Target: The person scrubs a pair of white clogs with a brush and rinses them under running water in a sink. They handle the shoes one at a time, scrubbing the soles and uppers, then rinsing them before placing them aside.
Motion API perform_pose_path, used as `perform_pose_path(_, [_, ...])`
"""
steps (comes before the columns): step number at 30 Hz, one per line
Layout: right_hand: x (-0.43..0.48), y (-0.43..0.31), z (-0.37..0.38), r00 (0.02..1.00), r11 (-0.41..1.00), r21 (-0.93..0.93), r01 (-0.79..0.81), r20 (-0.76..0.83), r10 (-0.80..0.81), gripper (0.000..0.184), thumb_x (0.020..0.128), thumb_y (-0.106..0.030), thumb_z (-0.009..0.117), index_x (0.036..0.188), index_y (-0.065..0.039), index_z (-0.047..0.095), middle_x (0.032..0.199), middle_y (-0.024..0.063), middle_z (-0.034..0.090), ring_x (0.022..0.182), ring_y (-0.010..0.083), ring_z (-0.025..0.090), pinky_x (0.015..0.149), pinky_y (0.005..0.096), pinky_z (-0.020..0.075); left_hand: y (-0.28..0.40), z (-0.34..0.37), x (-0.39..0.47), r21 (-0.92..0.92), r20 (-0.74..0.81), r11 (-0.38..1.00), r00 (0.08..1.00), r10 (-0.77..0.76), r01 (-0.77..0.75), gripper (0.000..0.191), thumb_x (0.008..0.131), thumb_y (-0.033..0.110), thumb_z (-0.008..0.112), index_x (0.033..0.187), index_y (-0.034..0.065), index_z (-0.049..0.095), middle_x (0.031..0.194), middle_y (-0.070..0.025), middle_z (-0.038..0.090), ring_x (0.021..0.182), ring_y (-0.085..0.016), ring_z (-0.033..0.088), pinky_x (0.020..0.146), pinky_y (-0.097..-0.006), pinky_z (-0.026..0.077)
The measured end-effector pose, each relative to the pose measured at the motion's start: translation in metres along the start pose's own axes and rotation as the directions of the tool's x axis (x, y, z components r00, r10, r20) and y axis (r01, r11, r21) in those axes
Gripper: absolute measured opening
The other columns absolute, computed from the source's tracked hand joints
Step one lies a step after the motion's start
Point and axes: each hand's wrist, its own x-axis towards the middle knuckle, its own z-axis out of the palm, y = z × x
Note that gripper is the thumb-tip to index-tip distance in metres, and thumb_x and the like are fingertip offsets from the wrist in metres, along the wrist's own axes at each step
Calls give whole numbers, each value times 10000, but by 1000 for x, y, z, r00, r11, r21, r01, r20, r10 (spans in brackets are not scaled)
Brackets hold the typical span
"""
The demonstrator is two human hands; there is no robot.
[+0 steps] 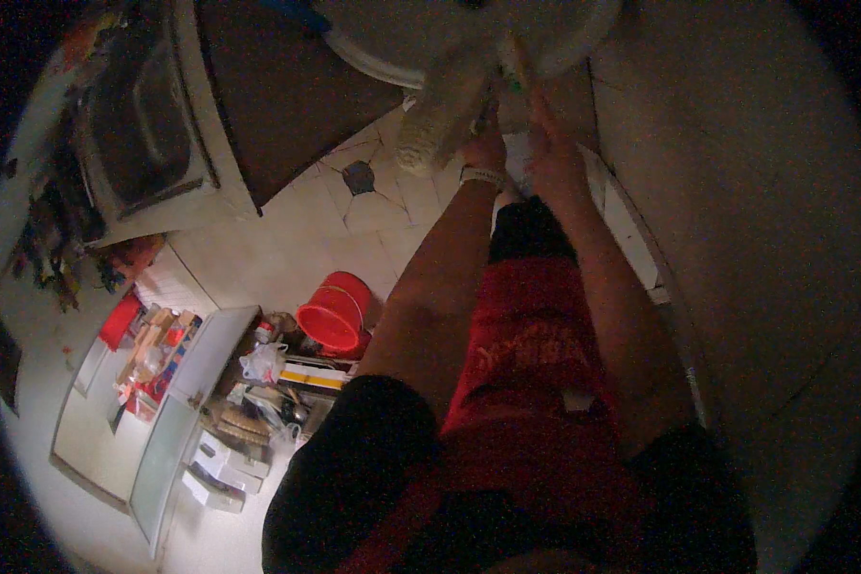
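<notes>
Dim light blurs the hands' area at the top of the head view. My left hand, with a pale band at its wrist, is closed around a dark slim object. To its right, my right hand has fingers stretched upward beside a pale slim piece with a green patch; whether it grips this piece is unclear. Left of the left hand, a pale long form ends in a rough, textured tip. Above both hands is a wide round basin with a pale rim.
Below lies a tiled floor with a dark inset tile. A red bucket stands by a shelf with a plastic bag. A dark panel is at upper left; a plain wall runs along the right.
</notes>
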Motion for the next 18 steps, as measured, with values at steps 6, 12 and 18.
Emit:
perform_pose_path(6, [77,36,14,998,996,92,13,-56,-8,547,1119,-200,390,1649,-277,283,1354,193,644,1097,332,684,950,460,537,24,-22,5,134,213,990,975,-61,33,546,1016,234,619,1547,239,489,1279,-200,693,997,-332,731,831,-478,587])
perform_pose_path(12, [-28,-28,22,999,919,-393,-31,24,43,521,1126,-313,410,1636,-250,319,1208,206,700,998,347,704,853,469,564,28,-47,6,147,327,989,942,-74,26,522,1026,202,586,1540,214,494,1327,-166,682,1092,-342,706,933,-487,557])
perform_pose_path(18, [38,2,5,996,994,-88,-57,-78,50,502,1122,-330,420,1614,-255,357,1089,235,705,906,359,701,798,479,560,37,-64,9,225,422,974,905,-62,-38,496,1034,176,564,1527,195,509,1355,-144,676,1155,-347,684,996,-494,534])
